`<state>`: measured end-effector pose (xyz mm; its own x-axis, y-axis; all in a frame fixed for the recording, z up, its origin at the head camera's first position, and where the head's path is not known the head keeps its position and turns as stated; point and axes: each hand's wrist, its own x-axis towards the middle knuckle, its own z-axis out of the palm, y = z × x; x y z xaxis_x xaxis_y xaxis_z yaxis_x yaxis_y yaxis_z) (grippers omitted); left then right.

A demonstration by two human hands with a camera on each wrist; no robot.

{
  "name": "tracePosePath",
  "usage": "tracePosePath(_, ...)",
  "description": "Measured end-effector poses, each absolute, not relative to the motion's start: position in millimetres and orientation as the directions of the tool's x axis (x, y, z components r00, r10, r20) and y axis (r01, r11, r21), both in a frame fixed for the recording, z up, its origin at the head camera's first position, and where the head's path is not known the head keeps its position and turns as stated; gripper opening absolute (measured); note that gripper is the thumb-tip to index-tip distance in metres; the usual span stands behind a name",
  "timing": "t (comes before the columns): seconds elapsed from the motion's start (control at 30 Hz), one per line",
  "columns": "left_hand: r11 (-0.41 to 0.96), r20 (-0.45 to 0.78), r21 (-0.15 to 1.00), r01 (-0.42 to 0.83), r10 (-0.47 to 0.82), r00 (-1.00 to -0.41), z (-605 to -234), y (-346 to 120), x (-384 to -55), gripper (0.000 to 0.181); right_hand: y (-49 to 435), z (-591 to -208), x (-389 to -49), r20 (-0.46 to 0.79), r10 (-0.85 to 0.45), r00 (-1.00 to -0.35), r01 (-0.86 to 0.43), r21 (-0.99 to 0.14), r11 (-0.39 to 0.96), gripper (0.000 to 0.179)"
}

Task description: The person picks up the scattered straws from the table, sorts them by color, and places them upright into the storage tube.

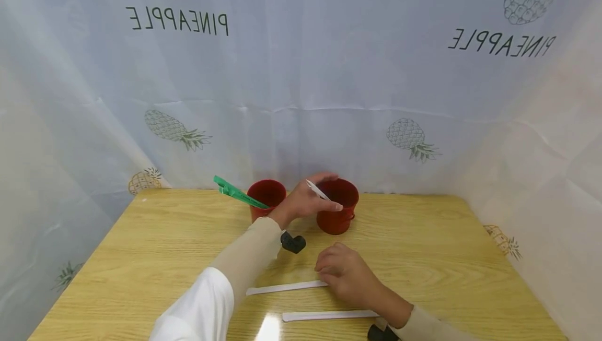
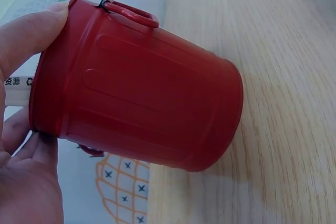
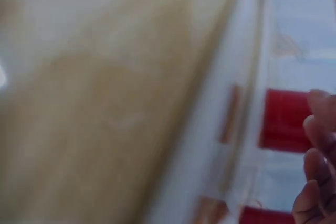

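My left hand point(image 1: 312, 197) holds a red bucket point(image 2: 142, 87) by its rim, thumb on one side and fingers on the other. A white wrapped stick point(image 1: 317, 189) leans out of that bucket's mouth, between thumb and fingers; printed characters show on its wrapper point(image 2: 18, 92) in the left wrist view. Lower down, my right hand point(image 1: 348, 275) hovers with loosely bent fingers beside the end of a white wrapped stick point(image 1: 287, 287) on the table. No object is visible in its fingers. A second white wrapped stick point(image 1: 329, 315) lies nearer, partly under the right wrist.
Left of the held bucket stands another red bucket point(image 1: 267, 193) with green wrapped sticks point(image 1: 240, 193) leaning out. A pineapple-print curtain point(image 1: 301, 69) hangs behind the wooden table point(image 1: 423, 257). Black devices point(image 1: 292, 242) sit at both wrists. The right wrist view is blurred.
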<state>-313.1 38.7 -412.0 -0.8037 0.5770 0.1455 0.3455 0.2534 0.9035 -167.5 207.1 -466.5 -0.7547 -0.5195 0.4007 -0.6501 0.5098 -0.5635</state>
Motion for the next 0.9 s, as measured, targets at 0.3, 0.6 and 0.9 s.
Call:
tracePosePath(0.3,0.244,0.152,0.905,0.349,0.58,-0.8,-412.5,38.5,-313.8,0.074,194.2,-473.0,-168.9,0.083,-0.599,-0.796,-0.537,-0.555,0.636,0.023)
tracePosePath(0.6,0.238,0.145,0.909,0.341,0.587,-0.797,-412.1,39.2,-315.2,0.074,191.5,-463.3,-167.8,-0.065,-0.661,-0.748,-0.587,-0.402,0.703,0.023)
tracePosePath(0.9,0.245,0.138,0.909,0.337,0.587,-0.798,-411.5,38.8,-314.7,0.076,192.6,-456.3,-154.2,-0.185,-0.768,-0.613,-0.79,0.108,0.604,0.027)
